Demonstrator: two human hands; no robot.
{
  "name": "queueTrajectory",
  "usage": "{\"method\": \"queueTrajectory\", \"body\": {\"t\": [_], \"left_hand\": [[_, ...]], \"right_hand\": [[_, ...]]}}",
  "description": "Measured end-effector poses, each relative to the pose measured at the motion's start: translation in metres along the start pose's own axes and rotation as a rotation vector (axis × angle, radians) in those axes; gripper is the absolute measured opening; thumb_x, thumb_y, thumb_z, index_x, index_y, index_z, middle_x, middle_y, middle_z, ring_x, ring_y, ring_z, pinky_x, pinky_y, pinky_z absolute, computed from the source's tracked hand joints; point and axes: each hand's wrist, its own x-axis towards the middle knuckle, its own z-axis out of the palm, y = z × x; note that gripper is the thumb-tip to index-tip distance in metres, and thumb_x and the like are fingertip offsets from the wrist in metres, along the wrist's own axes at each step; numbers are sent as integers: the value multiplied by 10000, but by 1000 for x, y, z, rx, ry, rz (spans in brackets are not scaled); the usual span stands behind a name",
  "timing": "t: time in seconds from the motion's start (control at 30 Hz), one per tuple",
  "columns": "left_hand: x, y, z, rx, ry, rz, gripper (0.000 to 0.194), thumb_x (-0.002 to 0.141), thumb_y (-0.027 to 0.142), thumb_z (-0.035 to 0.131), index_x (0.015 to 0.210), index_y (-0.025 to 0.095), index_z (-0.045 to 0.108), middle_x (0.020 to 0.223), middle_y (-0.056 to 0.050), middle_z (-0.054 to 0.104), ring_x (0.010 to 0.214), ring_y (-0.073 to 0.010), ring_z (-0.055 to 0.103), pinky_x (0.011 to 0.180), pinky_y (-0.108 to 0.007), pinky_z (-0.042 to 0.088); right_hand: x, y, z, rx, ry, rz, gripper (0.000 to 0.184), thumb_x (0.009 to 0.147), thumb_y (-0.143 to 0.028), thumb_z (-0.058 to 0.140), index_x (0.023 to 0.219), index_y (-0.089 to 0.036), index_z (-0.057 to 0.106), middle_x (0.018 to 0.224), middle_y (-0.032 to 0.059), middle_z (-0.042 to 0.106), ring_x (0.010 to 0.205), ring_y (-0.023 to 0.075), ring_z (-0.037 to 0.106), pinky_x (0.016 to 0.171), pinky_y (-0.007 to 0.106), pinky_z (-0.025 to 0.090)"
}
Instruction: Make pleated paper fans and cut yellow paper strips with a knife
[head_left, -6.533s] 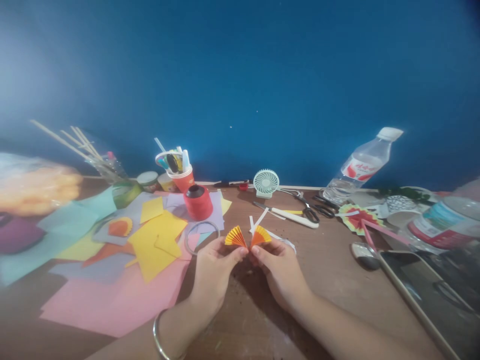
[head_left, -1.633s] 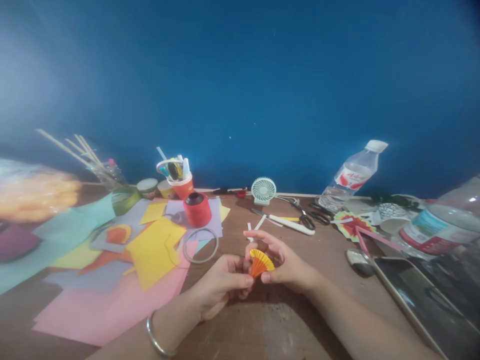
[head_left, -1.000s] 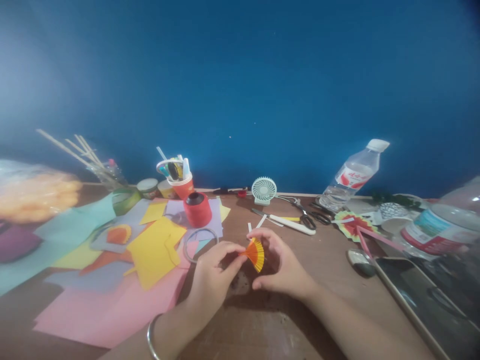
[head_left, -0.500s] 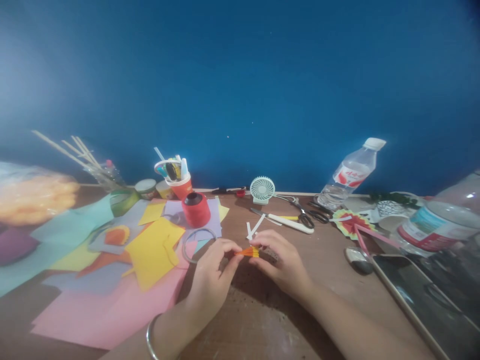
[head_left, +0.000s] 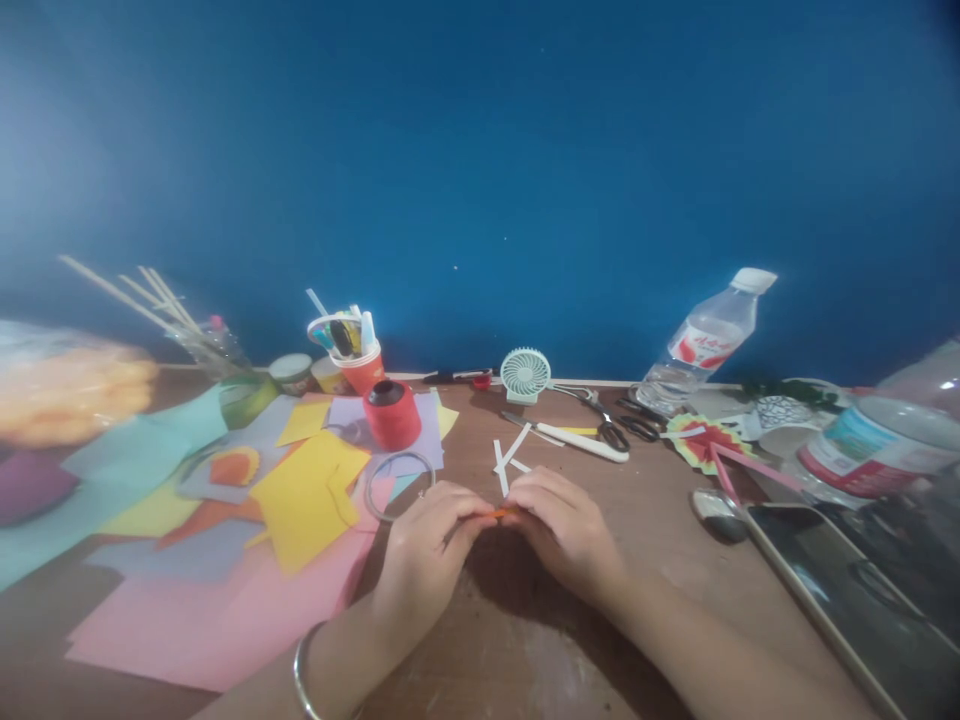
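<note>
My left hand (head_left: 424,545) and my right hand (head_left: 562,520) meet fingertip to fingertip over the brown table (head_left: 525,640). Between them they pinch a folded orange and yellow pleated paper piece (head_left: 501,513), pressed shut so that only a thin orange sliver shows. Both hands have their fingers closed on it. A silver bangle (head_left: 304,675) sits on my left wrist. White paper strips (head_left: 506,458) lie just beyond my fingers.
Coloured paper sheets (head_left: 225,600) cover the left side, with a red thread spool (head_left: 391,412), a wire ring (head_left: 400,480) and a cup of pens (head_left: 352,350). A small fan (head_left: 525,373), scissors (head_left: 611,432), a water bottle (head_left: 705,335), a paper pinwheel (head_left: 705,440) and a phone (head_left: 832,590) lie right.
The pleated paper, fanned open in my hands a second ago, has been squeezed flat into a narrow strip between both hands. My hands have closed together over it.
</note>
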Motion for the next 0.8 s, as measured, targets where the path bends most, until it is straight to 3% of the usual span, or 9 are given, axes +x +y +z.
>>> {"method": "queueTrajectory", "body": {"t": [0.13, 0.23, 0.5, 0.8], "left_hand": [[-2, 6, 1, 62, 11, 75, 137, 831, 87, 515, 767, 197, 565, 730, 1, 591, 718, -142, 537, 687, -283, 428], [-3, 6, 1, 42, 23, 51, 125, 828, 97, 524, 774, 197, 575, 743, -5, 595, 716, -141, 545, 680, -283, 438], [1, -3, -1, 38, 87, -52, 82, 766, 180, 633, 826, 219, 593, 803, -10, 621, 768, -168, 575, 703, -293, 456], [0, -7, -5, -32, 50, 62, 100, 761, 115, 610, 783, 213, 618, 728, -17, 624, 741, -174, 570, 699, -319, 462]], "right_hand": [[1, -12, 0, -41, -38, 4, 166, 863, -133, 413, 772, -188, 540, 719, 53, 544, 671, 168, 465, 605, 290, 400], [1, -15, 0, -22, -21, 5, 166, 859, -126, 414, 772, -190, 541, 715, 52, 542, 672, 168, 469, 606, 293, 406], [2, 2, -5, 23, 42, 7, 111, 849, -138, 484, 825, -205, 569, 766, 51, 577, 716, 166, 509, 656, 298, 445], [-2, 9, -3, 50, 34, -29, 132, 825, -112, 529, 907, -204, 574, 812, 56, 584, 755, 168, 529, 686, 301, 459]]}}
